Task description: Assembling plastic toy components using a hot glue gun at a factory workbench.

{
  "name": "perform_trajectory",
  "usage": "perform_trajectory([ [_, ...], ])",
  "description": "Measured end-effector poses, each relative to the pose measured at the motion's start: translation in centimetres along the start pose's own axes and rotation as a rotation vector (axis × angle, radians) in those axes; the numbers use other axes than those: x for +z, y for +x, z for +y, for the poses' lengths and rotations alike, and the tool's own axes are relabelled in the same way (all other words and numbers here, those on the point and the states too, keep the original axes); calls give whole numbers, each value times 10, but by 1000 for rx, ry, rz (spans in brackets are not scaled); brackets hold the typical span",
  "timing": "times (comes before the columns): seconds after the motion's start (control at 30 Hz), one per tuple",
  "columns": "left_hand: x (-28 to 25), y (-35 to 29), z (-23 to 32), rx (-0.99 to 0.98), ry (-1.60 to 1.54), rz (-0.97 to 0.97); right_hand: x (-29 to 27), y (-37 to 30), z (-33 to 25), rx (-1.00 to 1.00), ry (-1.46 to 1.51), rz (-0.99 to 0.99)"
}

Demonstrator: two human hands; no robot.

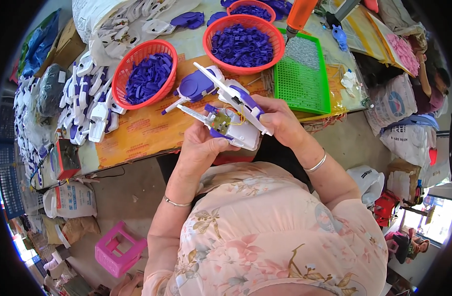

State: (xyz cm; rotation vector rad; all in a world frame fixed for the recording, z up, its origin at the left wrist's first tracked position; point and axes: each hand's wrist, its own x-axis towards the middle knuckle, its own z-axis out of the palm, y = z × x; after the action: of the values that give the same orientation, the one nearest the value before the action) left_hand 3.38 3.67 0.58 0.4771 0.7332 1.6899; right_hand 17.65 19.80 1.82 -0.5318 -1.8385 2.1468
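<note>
My left hand (200, 143) grips a white plastic shell half (243, 135) with a small green circuit board (220, 121) in it. Thin wires, red and yellow among them, run from the board toward a second, white-and-purple shell half (248, 103). That piece is pinched in my right hand (284, 122), tilted above the first, so the two halves stand apart like an opened case. Just behind them on the table lies a purple-and-white plastic part with a round disc (194, 85). My fingers hide some of both halves' edges.
Red baskets of purple plastic pieces (149, 79) (243, 45) stand behind my hands. A green tray (305, 96) holds small metal bits, and an orange electric screwdriver (301, 14) hangs over it. White-and-purple assemblies (85, 98) are heaped at the left. A pink stool (118, 249) stands on the floor.
</note>
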Motion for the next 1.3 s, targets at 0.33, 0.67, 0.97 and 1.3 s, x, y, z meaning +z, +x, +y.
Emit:
perform_trajectory([
  [0.33, 0, 0, -1, -2, 25, 28, 2, -5, -8, -35, -53, -10],
  [0.67, 4, 2, -6, -5, 97, 88, 8, -6, -21, -269, -469, -100],
  [0.97, 6, 0, -11, -15, 7, 188, 12, -11, -14, -230, -443, -84],
  [1.3, 11, -1, -17, 49, -8, 322, 21, -17, -13, -277, -391, -90],
])
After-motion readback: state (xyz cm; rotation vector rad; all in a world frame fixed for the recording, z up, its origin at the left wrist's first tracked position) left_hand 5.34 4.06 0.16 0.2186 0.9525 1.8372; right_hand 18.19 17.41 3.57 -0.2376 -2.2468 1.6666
